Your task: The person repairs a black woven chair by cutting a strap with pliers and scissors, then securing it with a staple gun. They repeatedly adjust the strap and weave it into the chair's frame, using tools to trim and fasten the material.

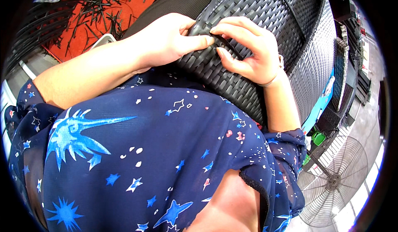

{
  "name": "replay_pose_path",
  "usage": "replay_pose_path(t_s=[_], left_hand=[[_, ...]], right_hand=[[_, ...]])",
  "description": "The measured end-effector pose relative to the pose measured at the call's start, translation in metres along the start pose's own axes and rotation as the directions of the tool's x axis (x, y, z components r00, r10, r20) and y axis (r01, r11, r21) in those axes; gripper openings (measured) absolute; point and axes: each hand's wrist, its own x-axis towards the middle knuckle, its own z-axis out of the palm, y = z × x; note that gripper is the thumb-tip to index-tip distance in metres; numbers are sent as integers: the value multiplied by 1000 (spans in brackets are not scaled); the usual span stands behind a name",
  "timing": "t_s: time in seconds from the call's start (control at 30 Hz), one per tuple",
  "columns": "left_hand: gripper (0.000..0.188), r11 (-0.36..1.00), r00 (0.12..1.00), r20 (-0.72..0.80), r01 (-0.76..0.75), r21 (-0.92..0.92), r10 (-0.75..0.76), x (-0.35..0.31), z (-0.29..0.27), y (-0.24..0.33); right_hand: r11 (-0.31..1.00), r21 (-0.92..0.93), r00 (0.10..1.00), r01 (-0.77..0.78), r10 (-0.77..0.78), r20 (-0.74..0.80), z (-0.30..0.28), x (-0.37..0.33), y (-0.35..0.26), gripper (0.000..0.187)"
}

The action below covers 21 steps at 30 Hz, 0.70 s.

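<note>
A piece of black woven wicker furniture (232,79), made of flat glossy strips, lies across my lap. My left hand (170,39) grips its rounded corner, with the thumb pressed along the top and the other fingers curled over the edge. My right hand (257,49) is bent over the same corner from the right. Its thumb and forefinger tips are on either side of my left thumb tip, close to the weave. Whether a thin black strip lies between those right fingertips cannot be made out against the dark wicker.
On the left, cut black strips (110,22) litter a red surface (76,43). A large wire-caged fan (333,181) stands at the lower right. Behind the wicker are a blue object (321,101), a green object (318,138) and stacked dark wicker pieces (343,74).
</note>
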Motion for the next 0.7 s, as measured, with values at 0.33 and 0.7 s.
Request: replay_pose_path(t_s=[0.33, 0.7], left_hand=[[30, 1000, 1000, 15, -21, 22, 21, -1, -1, 0], [27, 997, 998, 27, -60, -45, 61, 0, -1, -3]], right_hand=[[966, -237, 995, 100, -92, 44, -2, -4, -3, 40], [901, 270, 933, -339, 360, -30, 12, -10, -9, 34]])
